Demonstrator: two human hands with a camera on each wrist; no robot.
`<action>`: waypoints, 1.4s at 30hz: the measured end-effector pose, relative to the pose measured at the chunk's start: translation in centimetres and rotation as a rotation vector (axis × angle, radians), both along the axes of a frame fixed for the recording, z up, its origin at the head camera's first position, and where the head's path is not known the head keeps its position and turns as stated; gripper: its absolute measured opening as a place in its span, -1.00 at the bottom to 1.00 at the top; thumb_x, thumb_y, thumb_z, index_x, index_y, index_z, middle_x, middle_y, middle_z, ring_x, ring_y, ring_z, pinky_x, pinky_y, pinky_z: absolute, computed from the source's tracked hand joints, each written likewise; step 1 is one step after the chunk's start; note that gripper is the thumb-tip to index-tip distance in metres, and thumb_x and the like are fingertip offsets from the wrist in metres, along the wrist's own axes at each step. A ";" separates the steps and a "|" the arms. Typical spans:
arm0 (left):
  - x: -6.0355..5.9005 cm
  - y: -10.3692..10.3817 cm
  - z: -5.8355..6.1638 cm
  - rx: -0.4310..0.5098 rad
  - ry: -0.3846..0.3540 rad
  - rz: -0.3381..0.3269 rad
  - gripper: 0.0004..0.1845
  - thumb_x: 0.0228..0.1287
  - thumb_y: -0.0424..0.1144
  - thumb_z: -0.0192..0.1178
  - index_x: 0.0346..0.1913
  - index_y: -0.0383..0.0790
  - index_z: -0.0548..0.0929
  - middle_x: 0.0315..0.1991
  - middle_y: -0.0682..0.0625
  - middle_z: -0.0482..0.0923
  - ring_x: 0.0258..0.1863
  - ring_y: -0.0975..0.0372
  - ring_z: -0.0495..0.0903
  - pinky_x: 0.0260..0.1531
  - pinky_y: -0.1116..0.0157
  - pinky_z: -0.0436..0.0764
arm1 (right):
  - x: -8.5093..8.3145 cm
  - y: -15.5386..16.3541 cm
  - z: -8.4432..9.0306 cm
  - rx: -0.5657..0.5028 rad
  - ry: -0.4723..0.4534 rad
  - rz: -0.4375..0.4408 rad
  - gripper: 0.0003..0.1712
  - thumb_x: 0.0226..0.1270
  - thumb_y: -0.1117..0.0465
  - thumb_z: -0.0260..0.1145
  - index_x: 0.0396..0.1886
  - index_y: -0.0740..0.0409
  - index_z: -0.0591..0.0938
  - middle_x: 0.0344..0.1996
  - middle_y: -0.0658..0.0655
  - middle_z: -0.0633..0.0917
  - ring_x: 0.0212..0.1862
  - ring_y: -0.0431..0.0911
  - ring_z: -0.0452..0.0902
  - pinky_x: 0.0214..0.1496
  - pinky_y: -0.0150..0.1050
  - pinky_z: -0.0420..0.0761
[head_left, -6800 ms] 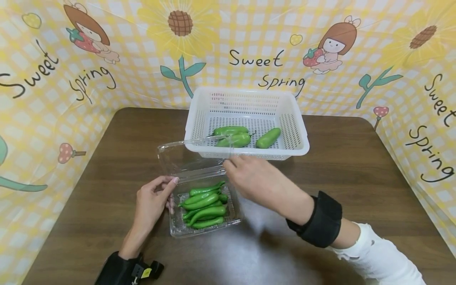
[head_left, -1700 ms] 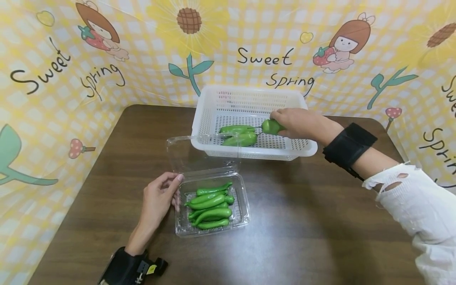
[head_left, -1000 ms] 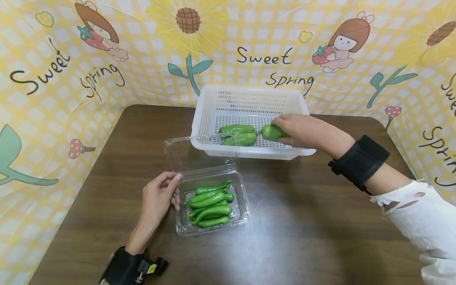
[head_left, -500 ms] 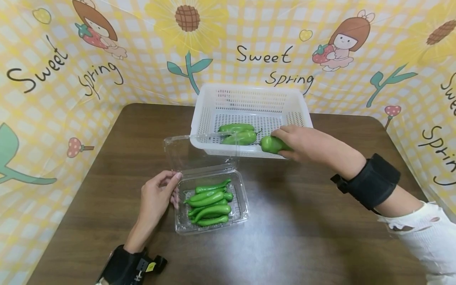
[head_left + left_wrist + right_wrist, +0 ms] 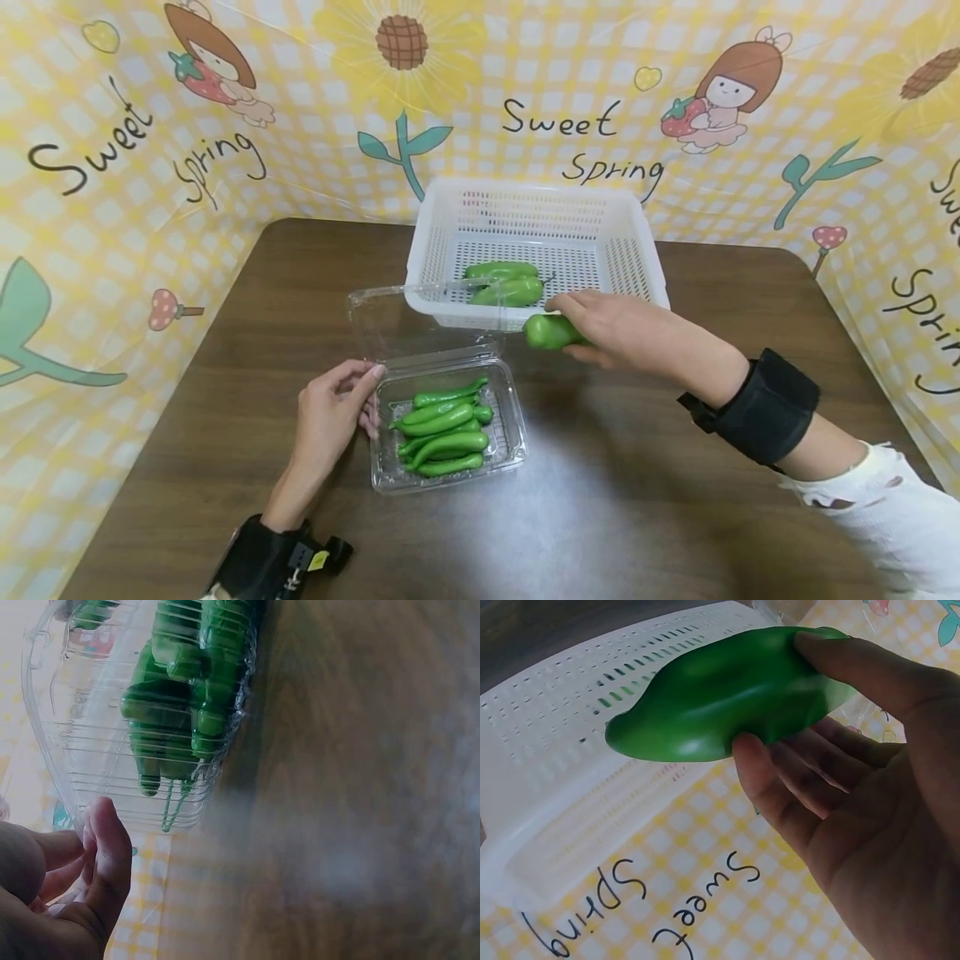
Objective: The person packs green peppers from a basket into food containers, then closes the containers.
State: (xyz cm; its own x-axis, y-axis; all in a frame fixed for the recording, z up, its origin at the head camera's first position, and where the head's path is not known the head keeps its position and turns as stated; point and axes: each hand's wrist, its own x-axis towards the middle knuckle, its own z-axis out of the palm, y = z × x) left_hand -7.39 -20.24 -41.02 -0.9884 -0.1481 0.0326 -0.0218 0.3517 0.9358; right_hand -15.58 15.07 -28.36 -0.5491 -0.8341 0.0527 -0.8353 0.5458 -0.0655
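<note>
Head view: right hand (image 5: 622, 333) grips one pepper (image 5: 546, 331) mid-frame, just past the basket (image 5: 651, 275); two remain inside. Left hand (image 5: 330, 417) holds the clear box (image 5: 510, 450), already fairly full.

Bright even light, soft glare on the table (image 5: 600, 500), head view bowed at edges, left wrist view blurred.
</note>
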 end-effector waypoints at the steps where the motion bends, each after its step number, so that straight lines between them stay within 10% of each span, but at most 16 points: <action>1: 0.0 0.0 0.0 0.001 0.002 -0.002 -0.69 0.40 -0.01 0.21 -0.11 -0.22 0.69 -0.51 -0.30 0.64 -0.78 0.13 0.61 -0.74 0.17 0.67 | 0.1 -0.1 0.0 0.001 -0.008 -0.008 -0.49 0.24 0.21 0.47 0.07 0.28 0.45 -0.18 0.15 0.65 -0.24 -0.08 0.56 -0.22 -0.18 0.65; 42: -0.2 -0.1 -0.1 -0.028 0.029 -0.005 -0.75 0.39 -0.12 0.24 -0.14 -0.27 0.72 -0.52 -0.31 0.65 -0.78 0.16 0.61 -0.74 0.19 0.67 | 2.0 -10.0 -1.9 0.069 -0.114 0.183 -0.54 0.38 0.06 0.35 0.17 0.14 0.51 -0.10 0.07 0.66 -0.09 -0.12 0.58 -0.04 -0.24 0.63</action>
State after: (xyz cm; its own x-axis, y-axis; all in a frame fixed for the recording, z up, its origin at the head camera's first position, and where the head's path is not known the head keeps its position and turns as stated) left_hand -7.60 -20.32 -41.07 -0.9877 -0.1420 0.0657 0.0072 0.3782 0.9257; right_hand -13.60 5.06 -30.23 -0.3876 -0.9198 -0.0620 -0.9101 0.3924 -0.1328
